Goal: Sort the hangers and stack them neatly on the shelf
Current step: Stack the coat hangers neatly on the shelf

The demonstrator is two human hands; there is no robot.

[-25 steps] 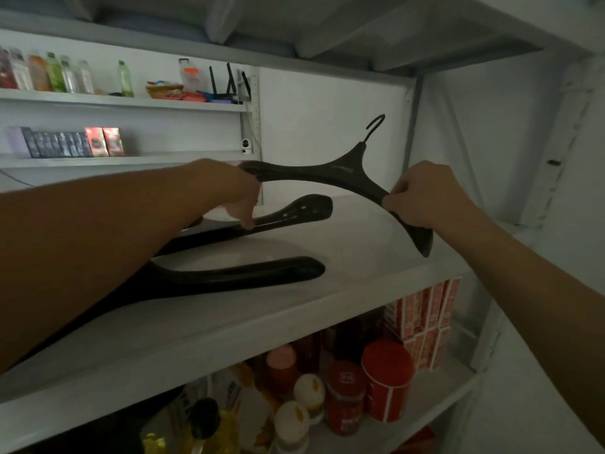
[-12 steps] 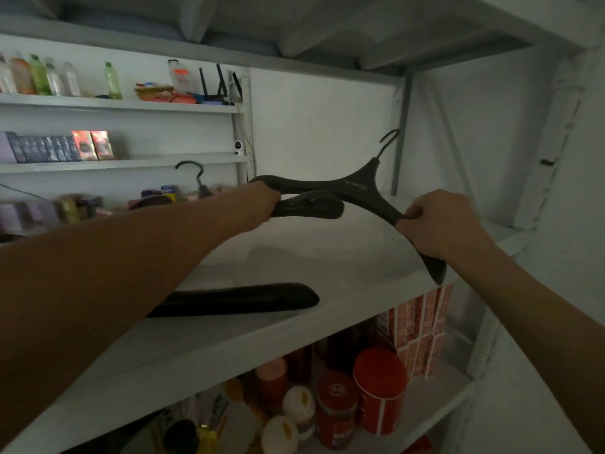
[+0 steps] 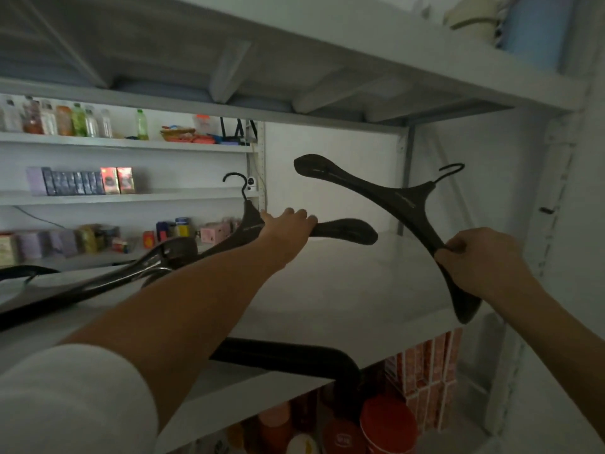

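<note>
The sorting looks barely begun — no neat stack shows on the white shelf point(image 3: 327, 290), where a black hanger point(image 3: 288, 358) lies loose at 6 o'clock. The right hand point(image 3: 474, 267) is closed around one arm of a black moulded plastic hanger point(image 3: 389, 198), lifted clear at 2 o'clock; the left hand point(image 3: 288, 224), arm outstretched, wraps a second black plastic hanger point(image 3: 343, 229) at centre.

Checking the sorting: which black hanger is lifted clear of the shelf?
The hanger gripped at one end by the right hand, tilted in the air. The others lie on the shelf.
</note>
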